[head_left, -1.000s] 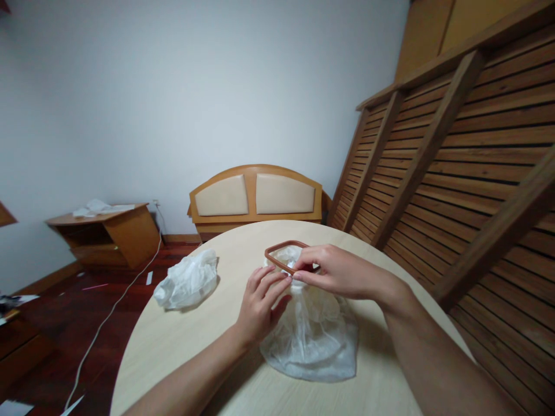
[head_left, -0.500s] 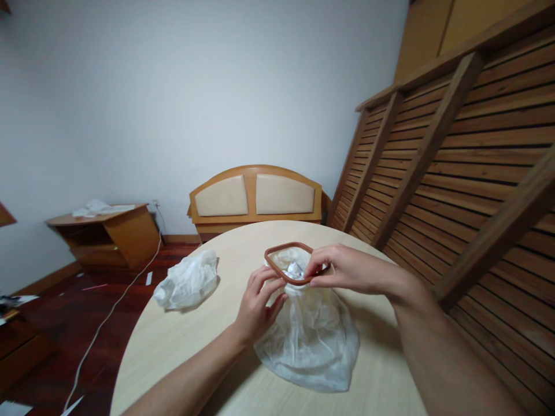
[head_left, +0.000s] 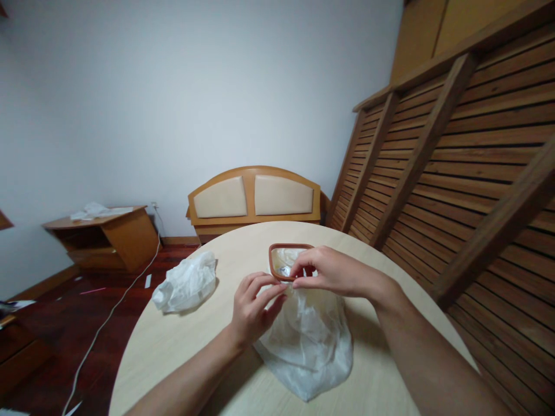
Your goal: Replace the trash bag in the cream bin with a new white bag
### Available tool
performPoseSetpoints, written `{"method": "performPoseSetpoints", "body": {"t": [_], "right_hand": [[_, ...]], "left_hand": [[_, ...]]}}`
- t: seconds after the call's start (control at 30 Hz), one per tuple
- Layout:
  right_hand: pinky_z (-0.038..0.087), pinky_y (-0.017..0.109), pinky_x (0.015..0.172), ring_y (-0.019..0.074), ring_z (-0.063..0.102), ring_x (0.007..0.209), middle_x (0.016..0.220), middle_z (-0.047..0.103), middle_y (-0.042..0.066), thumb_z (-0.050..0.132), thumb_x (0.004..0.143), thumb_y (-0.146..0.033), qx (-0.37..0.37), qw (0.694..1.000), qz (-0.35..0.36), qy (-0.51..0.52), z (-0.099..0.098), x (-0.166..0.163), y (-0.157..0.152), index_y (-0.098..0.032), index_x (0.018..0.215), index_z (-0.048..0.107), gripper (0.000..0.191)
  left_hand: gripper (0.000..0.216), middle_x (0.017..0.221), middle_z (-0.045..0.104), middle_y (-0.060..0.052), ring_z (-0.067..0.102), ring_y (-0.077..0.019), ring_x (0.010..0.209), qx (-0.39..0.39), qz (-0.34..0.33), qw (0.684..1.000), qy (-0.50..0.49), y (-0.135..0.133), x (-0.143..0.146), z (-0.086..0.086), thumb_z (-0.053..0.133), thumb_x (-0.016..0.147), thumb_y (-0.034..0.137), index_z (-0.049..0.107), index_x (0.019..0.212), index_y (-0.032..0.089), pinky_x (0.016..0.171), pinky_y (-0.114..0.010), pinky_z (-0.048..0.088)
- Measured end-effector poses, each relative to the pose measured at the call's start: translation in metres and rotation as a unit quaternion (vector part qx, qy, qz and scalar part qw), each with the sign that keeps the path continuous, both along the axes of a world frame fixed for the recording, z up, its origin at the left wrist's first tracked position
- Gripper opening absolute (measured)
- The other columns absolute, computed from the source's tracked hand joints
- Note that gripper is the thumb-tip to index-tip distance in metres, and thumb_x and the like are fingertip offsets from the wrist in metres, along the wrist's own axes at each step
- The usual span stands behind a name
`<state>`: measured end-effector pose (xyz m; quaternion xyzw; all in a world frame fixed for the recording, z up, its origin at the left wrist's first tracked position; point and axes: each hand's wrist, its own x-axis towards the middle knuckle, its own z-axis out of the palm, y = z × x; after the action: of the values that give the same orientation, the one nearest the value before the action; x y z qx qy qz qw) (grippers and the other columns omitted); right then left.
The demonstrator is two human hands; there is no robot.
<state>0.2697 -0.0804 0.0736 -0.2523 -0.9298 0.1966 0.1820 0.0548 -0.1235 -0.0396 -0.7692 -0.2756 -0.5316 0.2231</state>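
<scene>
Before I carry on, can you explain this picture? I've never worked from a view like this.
There's no machine here: you see a person's two bare hands, filmed by a camera worn on the head, looking forward and down. On the round table lie two whitish bags: a crumpled one at left, and one spread below a brown frame. The right hand pinches the frame's near edge; the left hand has its fingertips at the near left corner.
</scene>
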Motion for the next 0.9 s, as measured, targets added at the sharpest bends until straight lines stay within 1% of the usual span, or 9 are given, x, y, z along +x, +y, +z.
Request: {"method": "performPoseSetpoints", "body": {"t": [0.07, 0.17, 0.23, 0.33, 0.4, 0.5, 0.63, 0.7, 0.9], "right_hand": [[0.046, 0.026, 0.072, 0.0175, 0.066, 0.078, 0.09, 0.076, 0.004, 0.075, 0.084, -0.028, 0.001, 1.0, 0.001, -0.002, 0.002, -0.001, -0.001, -0.018, 0.098, 0.078, 0.017], [0.047, 0.027, 0.075, 0.019, 0.068, 0.083, 0.095, 0.077, 0.005, 0.075, 0.082, -0.026, 0.002, 1.0, -0.006, -0.021, 0.006, 0.008, -0.003, -0.019, 0.101, 0.078, 0.02], [0.048, 0.027, 0.077, 0.0198, 0.068, 0.085, 0.095, 0.077, 0.005, 0.073, 0.08, -0.02, 0.009, 0.999, -0.025, -0.031, 0.009, 0.016, -0.005, -0.02, 0.098, 0.079, 0.018], [0.048, 0.027, 0.077, 0.0207, 0.068, 0.086, 0.088, 0.076, 0.004, 0.071, 0.077, -0.014, 0.022, 0.997, -0.054, -0.043, 0.011, 0.026, -0.005, -0.02, 0.09, 0.079, 0.016], [0.047, 0.028, 0.076, 0.0214, 0.067, 0.085, 0.086, 0.076, 0.005, 0.071, 0.076, -0.015, 0.024, 0.996, -0.072, -0.054, 0.012, 0.028, -0.005, -0.019, 0.086, 0.078, 0.013], [0.046, 0.027, 0.073, 0.0207, 0.067, 0.083, 0.087, 0.076, 0.005, 0.07, 0.078, -0.018, 0.011, 0.994, -0.087, -0.068, 0.011, 0.028, -0.004, -0.019, 0.085, 0.078, 0.01], [0.043, 0.026, 0.068, 0.0178, 0.065, 0.077, 0.085, 0.075, 0.004, 0.066, 0.083, -0.021, -0.017, 0.994, -0.076, -0.073, 0.013, 0.026, -0.006, -0.018, 0.087, 0.077, 0.012], [0.042, 0.026, 0.066, 0.0171, 0.064, 0.075, 0.083, 0.075, 0.003, 0.063, 0.085, -0.021, -0.02, 0.995, -0.066, -0.065, 0.014, 0.026, -0.007, -0.018, 0.087, 0.076, 0.013], [0.043, 0.027, 0.067, 0.0179, 0.065, 0.077, 0.086, 0.075, 0.004, 0.064, 0.087, -0.027, -0.036, 0.997, -0.056, -0.041, 0.014, 0.028, -0.004, -0.017, 0.091, 0.076, 0.016]], "left_hand": [[0.021, 0.096, 0.069, -0.005, 0.062, -0.018, 0.092, 0.002, 0.015, 1.0, 0.0, 0.002, -0.002, 0.002, 0.067, 0.09, 0.011, 0.066, 0.108, 0.022, 0.082, -0.032, 0.055], [0.02, 0.096, 0.07, -0.005, 0.062, -0.0178, 0.091, 0.004, 0.027, 1.0, 0.011, 0.005, -0.006, 0.003, 0.067, 0.09, 0.011, 0.066, 0.108, 0.021, 0.081, -0.031, 0.055], [0.02, 0.096, 0.07, -0.006, 0.062, -0.0176, 0.091, 0.005, 0.032, 0.999, 0.015, 0.006, -0.007, 0.002, 0.067, 0.09, 0.01, 0.066, 0.107, 0.02, 0.081, -0.031, 0.055], [0.018, 0.096, 0.07, -0.005, 0.062, -0.0172, 0.091, 0.006, 0.037, 0.999, 0.017, 0.007, -0.008, 0.001, 0.067, 0.09, 0.01, 0.067, 0.104, 0.02, 0.082, -0.03, 0.054], [0.015, 0.096, 0.07, -0.005, 0.063, -0.0172, 0.091, 0.004, 0.04, 0.999, 0.017, 0.007, -0.007, 0.002, 0.066, 0.091, 0.011, 0.066, 0.104, 0.02, 0.082, -0.03, 0.054], [0.014, 0.096, 0.07, -0.005, 0.063, -0.0177, 0.091, 0.002, 0.053, 0.998, 0.02, 0.008, -0.008, 0.002, 0.063, 0.093, 0.013, 0.065, 0.104, 0.02, 0.081, -0.03, 0.054], [0.013, 0.097, 0.069, -0.006, 0.063, -0.0184, 0.091, 0.003, 0.061, 0.998, 0.027, 0.01, -0.01, 0.001, 0.062, 0.094, 0.012, 0.064, 0.105, 0.019, 0.081, -0.03, 0.054], [0.013, 0.096, 0.068, -0.006, 0.062, -0.0183, 0.091, 0.002, 0.063, 0.998, 0.027, 0.011, -0.011, 0.0, 0.062, 0.094, 0.012, 0.064, 0.105, 0.019, 0.081, -0.03, 0.053], [0.012, 0.095, 0.067, -0.006, 0.062, -0.0181, 0.09, 0.005, 0.068, 0.997, 0.027, 0.012, -0.012, -0.002, 0.061, 0.094, 0.011, 0.063, 0.103, 0.018, 0.081, -0.03, 0.053]]}}
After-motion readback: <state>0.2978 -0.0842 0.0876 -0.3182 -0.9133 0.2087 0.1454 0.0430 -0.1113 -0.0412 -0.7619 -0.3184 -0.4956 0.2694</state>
